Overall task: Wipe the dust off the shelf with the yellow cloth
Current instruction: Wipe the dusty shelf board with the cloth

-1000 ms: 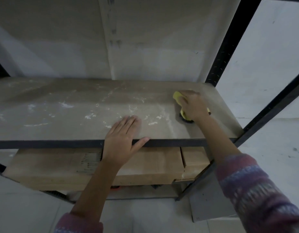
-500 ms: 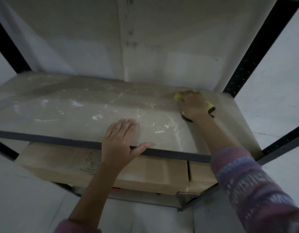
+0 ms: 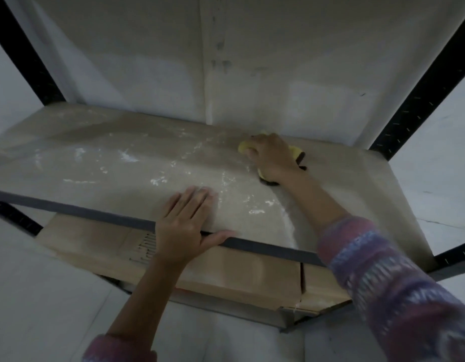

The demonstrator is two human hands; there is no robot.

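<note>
Grip: right hand (image 3: 272,158), right of centre in the frame, fingers curled down over the yellow cloth (image 3: 243,147) and pressing it flat; nothing else in that hand.
Cloth: bunched under the palm, yellow showing at the fingertips and behind the knuckles, with a dark edge by the wrist; it lies on the shelf near the back wall.
Shelf: pale board (image 3: 357,184) across the middle of the frame; the part to the right of the cloth looks plain and free of specks.
Dust: white smears and specks (image 3: 127,156) from centre to left, and more between the two hands.
Left hand: (image 3: 184,223) at lower centre, fingers straight and flat on the board, thumb along the dark front edge, holding nothing.
Below: cardboard boxes (image 3: 239,273) on the lower level.
Progress: seemingly early; only the right end looks wiped, the centre and left are not yet done.
</note>
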